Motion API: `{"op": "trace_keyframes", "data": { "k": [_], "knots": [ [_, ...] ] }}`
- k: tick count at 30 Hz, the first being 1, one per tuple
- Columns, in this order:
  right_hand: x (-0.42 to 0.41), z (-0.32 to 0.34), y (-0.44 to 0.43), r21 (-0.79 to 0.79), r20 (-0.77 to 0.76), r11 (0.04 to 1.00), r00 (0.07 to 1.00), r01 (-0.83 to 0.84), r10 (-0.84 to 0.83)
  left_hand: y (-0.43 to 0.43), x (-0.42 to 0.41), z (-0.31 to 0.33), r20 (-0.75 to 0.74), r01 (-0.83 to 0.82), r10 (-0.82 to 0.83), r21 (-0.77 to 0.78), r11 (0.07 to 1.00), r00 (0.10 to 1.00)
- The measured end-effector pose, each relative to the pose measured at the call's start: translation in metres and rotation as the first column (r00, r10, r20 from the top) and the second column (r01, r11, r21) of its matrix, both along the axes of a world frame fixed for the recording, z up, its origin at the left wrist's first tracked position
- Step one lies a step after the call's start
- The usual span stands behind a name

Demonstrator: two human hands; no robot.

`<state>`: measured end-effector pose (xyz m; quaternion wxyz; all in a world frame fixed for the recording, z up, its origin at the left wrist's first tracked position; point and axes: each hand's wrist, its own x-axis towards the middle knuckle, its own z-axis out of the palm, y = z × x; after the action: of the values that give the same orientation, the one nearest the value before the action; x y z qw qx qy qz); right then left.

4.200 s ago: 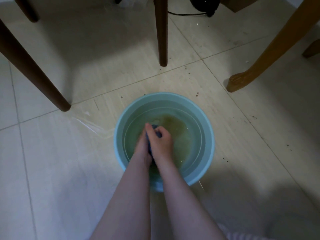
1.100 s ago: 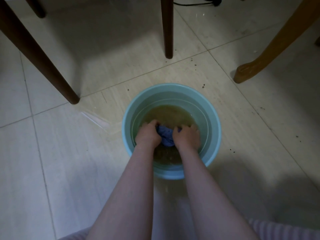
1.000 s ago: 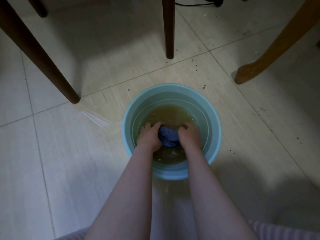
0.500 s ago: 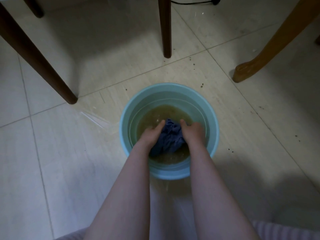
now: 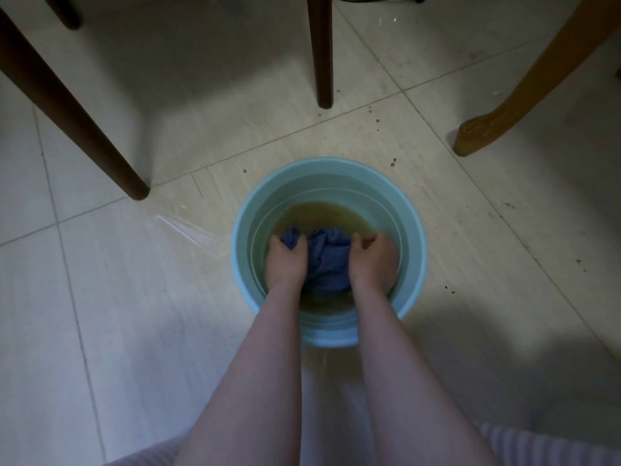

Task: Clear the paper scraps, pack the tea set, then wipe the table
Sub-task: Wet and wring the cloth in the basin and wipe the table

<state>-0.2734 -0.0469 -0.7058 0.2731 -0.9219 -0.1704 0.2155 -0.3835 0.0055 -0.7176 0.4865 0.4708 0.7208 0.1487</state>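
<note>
Your left hand [image 5: 285,260] and right hand [image 5: 371,262] each grip the blue cloth [image 5: 327,260], fingers curled into it; it sits bunched inside the basin [image 5: 411,230], in murky yellowish water.

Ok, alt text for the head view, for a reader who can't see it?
The left hand and right hand grip a blue cloth in murky yellowish water inside a light blue basin on a tiled floor. Beyond it stand dark wooden legs and a lighter wooden leg.
</note>
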Motion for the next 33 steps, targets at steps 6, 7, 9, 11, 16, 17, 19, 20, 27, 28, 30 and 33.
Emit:
{"op": "trace_keyframes", "data": {
  "k": [6,7,9,11,16,17,19,20,27,28,30,33],
  "knots": [
    [-0.005,-0.017,0.006,-0.119,-0.087,0.888,0.896,-0.444,0.436,-0.005,-0.002,-0.005,-0.161,0.274,-0.271,-0.006,0.962,0.949],
    [-0.006,-0.018,0.005,-0.097,-0.099,0.9,0.904,-0.425,0.416,-0.005,-0.001,-0.005,-0.215,0.288,-0.284,-0.011,0.958,0.935],
    [-0.006,-0.019,0.004,-0.098,-0.047,0.938,0.943,-0.334,0.331,-0.007,-0.001,-0.005,-0.265,0.267,-0.258,-0.004,0.964,0.929],
    [-0.005,-0.014,0.002,-0.223,0.008,0.936,0.959,-0.274,0.283,-0.009,0.0,-0.004,-0.272,0.222,-0.21,0.013,0.975,0.939],
    [-0.017,-0.007,0.011,0.001,-0.294,0.962,0.919,-0.274,0.263,-0.009,0.003,-0.002,-0.094,0.025,-0.027,-0.022,0.999,0.995],
    [-0.02,-0.001,0.012,0.148,-0.42,0.974,0.88,-0.173,0.22,-0.009,0.004,0.0,-0.001,-0.06,0.06,-0.043,0.997,0.998],
    [-0.028,0.012,0.014,0.323,-0.613,0.944,0.774,0.065,0.157,-0.008,0.007,0.001,0.237,-0.21,0.245,-0.166,0.964,0.94],
    [-0.032,0.018,0.014,0.378,-0.643,0.919,0.746,0.111,0.174,-0.008,0.008,0.002,0.342,-0.227,0.309,-0.26,0.938,0.887],
    [-0.054,0.019,0.026,0.352,-0.009,0.884,0.943,-0.308,0.333,-0.003,0.021,0.019,0.648,-0.161,0.45,-0.455,0.876,0.614],
    [-0.052,0.015,0.027,0.351,0.02,0.891,0.954,-0.287,0.299,-0.003,0.02,0.021,0.637,-0.131,0.43,-0.461,0.878,0.64],
    [-0.045,0.012,0.029,0.325,0.025,0.918,0.972,-0.229,0.234,-0.005,0.021,0.023,0.609,-0.077,0.4,-0.486,0.871,0.684],
    [-0.029,0.014,0.036,0.299,0.003,0.944,0.989,-0.143,0.149,-0.007,0.027,0.031,0.572,-0.083,0.404,-0.503,0.86,0.714]
  ]
}}
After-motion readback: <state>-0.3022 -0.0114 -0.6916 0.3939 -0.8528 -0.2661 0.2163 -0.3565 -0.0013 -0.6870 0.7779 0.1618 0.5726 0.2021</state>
